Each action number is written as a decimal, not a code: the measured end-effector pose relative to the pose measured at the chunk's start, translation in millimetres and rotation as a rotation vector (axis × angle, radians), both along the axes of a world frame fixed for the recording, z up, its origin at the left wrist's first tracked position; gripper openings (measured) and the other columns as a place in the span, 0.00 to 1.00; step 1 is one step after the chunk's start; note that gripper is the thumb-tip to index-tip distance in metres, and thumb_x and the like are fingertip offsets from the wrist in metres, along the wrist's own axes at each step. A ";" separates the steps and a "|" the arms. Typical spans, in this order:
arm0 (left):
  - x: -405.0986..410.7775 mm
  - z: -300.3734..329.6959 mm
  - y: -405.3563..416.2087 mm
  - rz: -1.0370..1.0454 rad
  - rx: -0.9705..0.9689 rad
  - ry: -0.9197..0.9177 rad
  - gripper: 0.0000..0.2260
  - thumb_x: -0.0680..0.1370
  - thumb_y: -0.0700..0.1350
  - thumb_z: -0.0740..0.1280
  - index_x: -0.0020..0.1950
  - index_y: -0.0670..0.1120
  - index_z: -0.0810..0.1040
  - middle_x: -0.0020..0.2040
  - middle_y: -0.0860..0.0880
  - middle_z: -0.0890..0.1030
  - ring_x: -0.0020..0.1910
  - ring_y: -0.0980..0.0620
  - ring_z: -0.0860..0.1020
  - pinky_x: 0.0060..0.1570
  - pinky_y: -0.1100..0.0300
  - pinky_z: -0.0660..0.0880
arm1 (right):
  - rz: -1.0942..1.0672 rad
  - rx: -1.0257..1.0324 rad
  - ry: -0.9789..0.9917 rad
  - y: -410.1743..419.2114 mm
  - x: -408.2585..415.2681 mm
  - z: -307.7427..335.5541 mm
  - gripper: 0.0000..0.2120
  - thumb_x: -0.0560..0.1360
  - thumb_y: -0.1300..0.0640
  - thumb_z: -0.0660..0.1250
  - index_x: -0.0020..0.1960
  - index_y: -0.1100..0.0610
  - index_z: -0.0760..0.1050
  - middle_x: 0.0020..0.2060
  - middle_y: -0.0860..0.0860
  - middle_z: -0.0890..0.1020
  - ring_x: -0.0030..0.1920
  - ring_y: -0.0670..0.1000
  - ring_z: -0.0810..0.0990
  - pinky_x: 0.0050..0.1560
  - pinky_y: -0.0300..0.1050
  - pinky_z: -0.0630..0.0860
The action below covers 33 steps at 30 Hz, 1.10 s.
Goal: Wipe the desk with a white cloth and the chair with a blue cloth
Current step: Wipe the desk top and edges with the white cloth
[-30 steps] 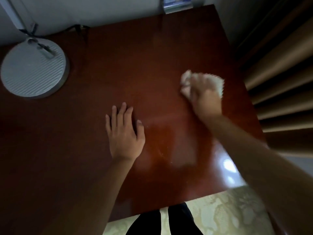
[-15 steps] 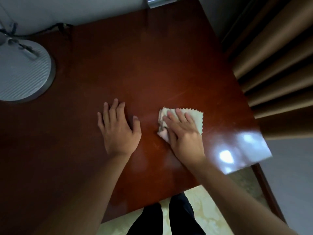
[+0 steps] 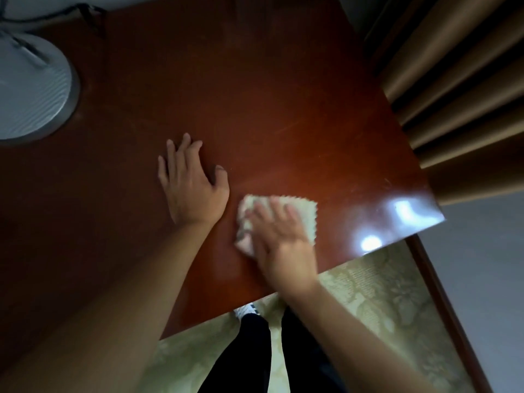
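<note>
A glossy red-brown wooden desk fills most of the head view. A white cloth with zigzag edges lies crumpled on it near the front edge. My right hand presses flat on the cloth with straight fingers, and looks blurred. My left hand rests flat on the bare desk just left of the cloth, fingers spread. No blue cloth or chair shows.
A round grey lamp base with a cable stands at the desk's back left. Brown curtains hang to the right. Below the front edge are a patterned pale-green floor and my dark trouser legs.
My right hand has dragged the white cloth from the desk's right middle toward me and leftward, close to the left hand. The left hand stays flat in place.
</note>
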State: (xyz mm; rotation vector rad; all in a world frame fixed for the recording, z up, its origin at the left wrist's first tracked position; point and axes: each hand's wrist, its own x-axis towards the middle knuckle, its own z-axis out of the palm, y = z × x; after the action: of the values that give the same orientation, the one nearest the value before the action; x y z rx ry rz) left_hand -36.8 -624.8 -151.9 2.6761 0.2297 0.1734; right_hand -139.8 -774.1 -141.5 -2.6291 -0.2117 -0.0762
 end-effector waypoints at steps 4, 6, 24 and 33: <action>-1.1 -1.6 1.5 -0.032 0.021 -0.003 0.25 0.75 0.52 0.60 0.71 0.46 0.69 0.76 0.46 0.66 0.79 0.46 0.56 0.77 0.45 0.49 | -0.342 -0.062 0.032 -84.1 45.9 1.5 0.16 0.78 0.58 0.58 0.61 0.62 0.78 0.64 0.61 0.77 0.69 0.63 0.71 0.71 0.59 0.63; 0.0 -3.1 0.9 -0.046 0.033 -0.020 0.24 0.75 0.52 0.60 0.70 0.47 0.70 0.76 0.47 0.67 0.78 0.46 0.57 0.77 0.44 0.50 | -0.420 -0.090 0.023 -102.0 59.0 4.5 0.12 0.78 0.61 0.60 0.58 0.61 0.78 0.63 0.58 0.78 0.67 0.62 0.72 0.68 0.60 0.65; -0.9 -3.3 1.0 -0.039 0.018 -0.013 0.23 0.76 0.51 0.60 0.70 0.47 0.71 0.76 0.48 0.67 0.78 0.47 0.57 0.77 0.46 0.49 | -0.424 -0.059 0.033 -94.2 41.6 -2.0 0.17 0.79 0.59 0.60 0.65 0.59 0.76 0.69 0.58 0.74 0.73 0.61 0.66 0.74 0.55 0.58; -0.4 -0.4 -0.2 -0.032 0.010 -0.019 0.22 0.75 0.51 0.61 0.68 0.47 0.72 0.75 0.48 0.69 0.78 0.47 0.58 0.77 0.46 0.50 | -0.120 -0.030 0.013 -10.7 -24.0 -8.5 0.19 0.80 0.54 0.60 0.69 0.56 0.74 0.70 0.53 0.72 0.74 0.59 0.64 0.74 0.57 0.59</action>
State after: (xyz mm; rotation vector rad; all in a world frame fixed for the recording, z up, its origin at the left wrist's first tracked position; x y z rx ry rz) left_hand -37.1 -625.0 -152.3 2.6849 0.1805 0.1904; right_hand -163.8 -784.8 -150.0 -2.6693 -0.0509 -0.0973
